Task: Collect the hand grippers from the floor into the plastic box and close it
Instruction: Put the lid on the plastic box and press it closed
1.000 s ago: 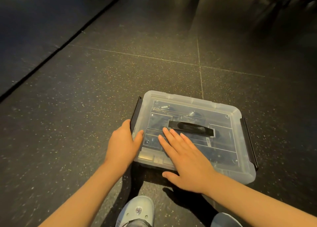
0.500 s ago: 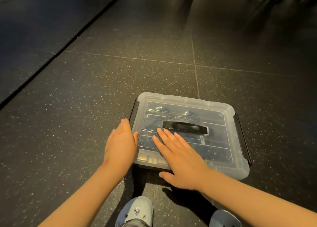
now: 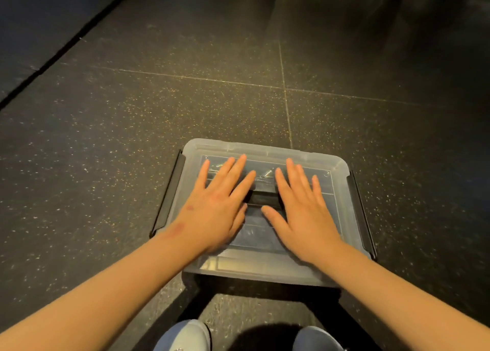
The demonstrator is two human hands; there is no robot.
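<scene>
Box (image 3: 265, 149) sits on the floor (image 3: 106, 151) right by my feet, lid (image 3: 254, 238) on, both palms flat on top. Left hand (image 3: 217, 207) and right hand (image 3: 302, 210) have fingers straight and spread. They hold nothing and just press down either side of the black handle (image 3: 262, 199) in the middle. Through the cloudy plastic I can make out metal springs, so the grippers (image 3: 266, 175) look to be inside, though I can't count them. No loose ones on the bit of floor I can see.

Handling-wise it's thin clear plastic, so I'd guess the lid flexes and lifts at a corner if I only push the centre. It's smooth too, so palms could slide. Steel springs inside probably make it heavier than it looks, and they'll rattle about. Can't tell if the left latch (image 3: 169, 191) and right latch (image 3: 360, 212) are snapped shut, so I reckon thumbs go there next, one per side. For carrying I'd take the handle, not the rim
</scene>
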